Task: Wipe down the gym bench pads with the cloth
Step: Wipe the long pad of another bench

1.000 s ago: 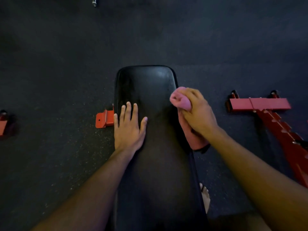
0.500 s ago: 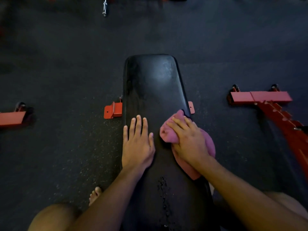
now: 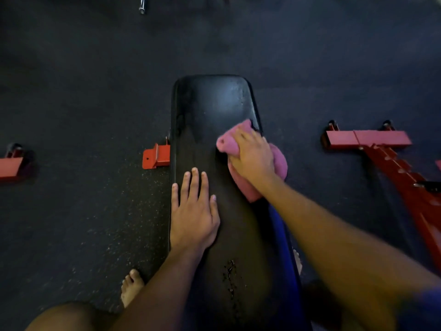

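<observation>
Head view: one bench pad (image 3: 210, 111), black, glossy vinyl, long with rounded far end, runs up centre of frame over dark speckled rubber floor (image 3: 83, 211). Droplets (image 3: 230, 275) bead on its near part. One cloth (image 3: 230, 144), pink, soft, bunched, lies on pad's right edge, part overhanging side. Right hand (image 3: 254, 156) grips cloth, fingers curled over it. Left hand (image 3: 193, 211) rests flat on pad, fingers straight, holding nothing. One red metal bracket (image 3: 156, 156) left of pad. Red steel frame (image 3: 367, 138) at right. Two bare feet.
</observation>
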A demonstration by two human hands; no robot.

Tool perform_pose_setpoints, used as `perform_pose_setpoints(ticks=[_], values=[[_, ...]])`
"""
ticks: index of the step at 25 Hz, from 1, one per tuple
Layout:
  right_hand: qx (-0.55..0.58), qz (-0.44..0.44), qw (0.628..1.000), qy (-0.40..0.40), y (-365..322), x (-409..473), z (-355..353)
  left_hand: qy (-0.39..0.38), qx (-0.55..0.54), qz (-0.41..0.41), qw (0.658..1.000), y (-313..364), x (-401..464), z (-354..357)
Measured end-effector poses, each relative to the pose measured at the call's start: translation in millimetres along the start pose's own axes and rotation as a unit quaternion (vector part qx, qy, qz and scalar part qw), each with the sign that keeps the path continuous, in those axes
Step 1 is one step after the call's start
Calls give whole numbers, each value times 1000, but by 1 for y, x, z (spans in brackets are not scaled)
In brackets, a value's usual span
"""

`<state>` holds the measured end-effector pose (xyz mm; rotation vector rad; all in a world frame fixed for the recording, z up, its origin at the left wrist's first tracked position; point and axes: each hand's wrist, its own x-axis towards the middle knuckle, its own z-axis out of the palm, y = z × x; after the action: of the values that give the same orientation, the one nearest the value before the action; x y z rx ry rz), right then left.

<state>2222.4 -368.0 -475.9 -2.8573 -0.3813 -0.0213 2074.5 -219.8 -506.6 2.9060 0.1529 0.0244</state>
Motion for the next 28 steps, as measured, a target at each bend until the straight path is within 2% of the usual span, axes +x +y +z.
perform_pose_setpoints(ticks=[3,5,7,10,14,16,18,22,23,25,28], values=[[27,-13,998,-56,-17,-123,-5,-19,-1,3,1000,-3,1,1],[26,-39,996,-73,-20,-162,-7,-14,-11,5,1000,-4,1,0],[32,-44,997,-51,-11,-131,-5,-7,-13,7,1000,-3,0,1],[16,-27,999,-9,5,-21,2,-7,-7,2,1000,-4,-1,4],[-12,-25,999,-24,25,78,7,-1,-11,3,1000,-3,0,4],[5,-23,1000,-11,22,66,5,0,-17,1,1000,-4,0,3],[16,-39,999,-10,18,4,-3,-1,-13,-1,1000,-4,-1,4],[28,-54,993,-100,13,-141,-17,6,-15,4,1000,-4,0,5],[17,-58,992,-106,16,-146,-17,11,-14,3,1000,-4,1,7],[28,-52,996,-63,20,-122,-12,0,-6,1,1000,-4,-1,4],[27,-39,998,-35,20,-34,-7,-45,5,-5,999,0,0,-5]])
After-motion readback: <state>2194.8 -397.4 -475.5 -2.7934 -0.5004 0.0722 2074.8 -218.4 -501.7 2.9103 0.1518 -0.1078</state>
